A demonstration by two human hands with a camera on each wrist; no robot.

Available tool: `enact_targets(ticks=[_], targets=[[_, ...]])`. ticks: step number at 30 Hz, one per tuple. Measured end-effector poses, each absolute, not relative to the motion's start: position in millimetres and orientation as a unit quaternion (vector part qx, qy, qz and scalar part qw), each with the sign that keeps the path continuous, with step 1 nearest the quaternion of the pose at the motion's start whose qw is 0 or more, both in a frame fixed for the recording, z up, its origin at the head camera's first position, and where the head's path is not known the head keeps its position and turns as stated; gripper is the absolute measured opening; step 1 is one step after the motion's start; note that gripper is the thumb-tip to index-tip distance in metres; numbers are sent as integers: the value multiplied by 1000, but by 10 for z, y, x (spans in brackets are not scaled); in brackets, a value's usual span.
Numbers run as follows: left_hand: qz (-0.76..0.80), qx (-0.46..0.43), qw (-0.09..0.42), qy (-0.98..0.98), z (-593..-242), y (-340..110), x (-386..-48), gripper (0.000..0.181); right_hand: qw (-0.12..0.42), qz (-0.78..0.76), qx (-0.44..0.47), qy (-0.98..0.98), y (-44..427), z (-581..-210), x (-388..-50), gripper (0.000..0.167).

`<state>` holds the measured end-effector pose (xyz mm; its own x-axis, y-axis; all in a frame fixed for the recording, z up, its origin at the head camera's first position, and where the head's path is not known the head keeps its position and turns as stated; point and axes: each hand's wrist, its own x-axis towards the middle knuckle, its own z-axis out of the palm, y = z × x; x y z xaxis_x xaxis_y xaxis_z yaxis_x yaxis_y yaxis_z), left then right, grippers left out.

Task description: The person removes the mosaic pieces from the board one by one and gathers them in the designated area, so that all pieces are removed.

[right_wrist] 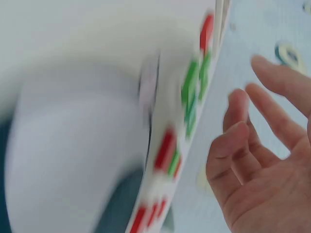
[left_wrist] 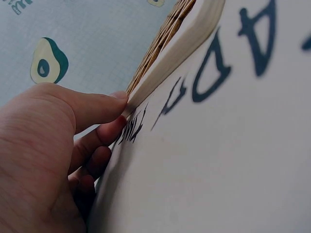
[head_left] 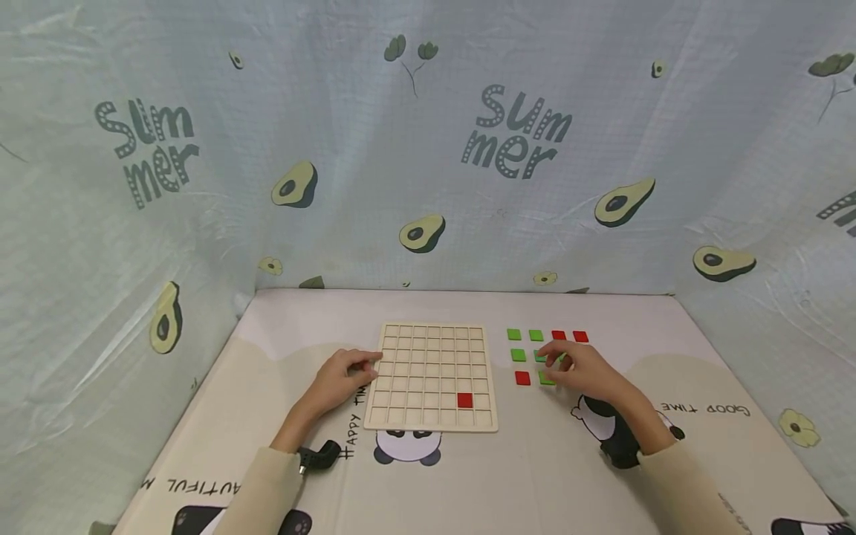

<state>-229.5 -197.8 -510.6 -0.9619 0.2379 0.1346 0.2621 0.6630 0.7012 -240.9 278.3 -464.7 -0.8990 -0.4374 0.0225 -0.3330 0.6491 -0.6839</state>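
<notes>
A pale wooden grid board (head_left: pixel 426 377) lies flat on the table, with one red square tile (head_left: pixel 464 400) in a cell toward its lower right. My left hand (head_left: pixel 344 379) holds the board's left edge; in the left wrist view the thumb (left_wrist: pixel 99 107) touches the edge, and the other fingers curl beneath it. My right hand (head_left: pixel 585 369) hovers over the loose tiles to the right of the board, fingers bent and apart, nothing between them. It partly hides a few tiles. Near it lie a green tile (head_left: pixel 546 377) and a red tile (head_left: pixel 522 378).
Loose tiles lie in rough rows beside the board, including a green tile (head_left: pixel 513 334) and a red tile (head_left: pixel 580 336) at the back. A printed cloth (head_left: pixel 481 475) covers the table. Hanging sheets (head_left: pixel 428 148) with avocado prints enclose the back and sides.
</notes>
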Motion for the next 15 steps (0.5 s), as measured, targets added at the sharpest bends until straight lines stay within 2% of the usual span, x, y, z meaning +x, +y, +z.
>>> enact_targets(ticks=[6, 15], targets=[[-388, -132, 14, -912, -5091, -1950, -2290, 37, 65, -364, -238, 898, 2384, -4688, -2347, 34], [-384, -128, 12, -914, -5082, -1965, -2282, 37, 45, -372, -275, 886, 1932, -4690, -2296, 30]])
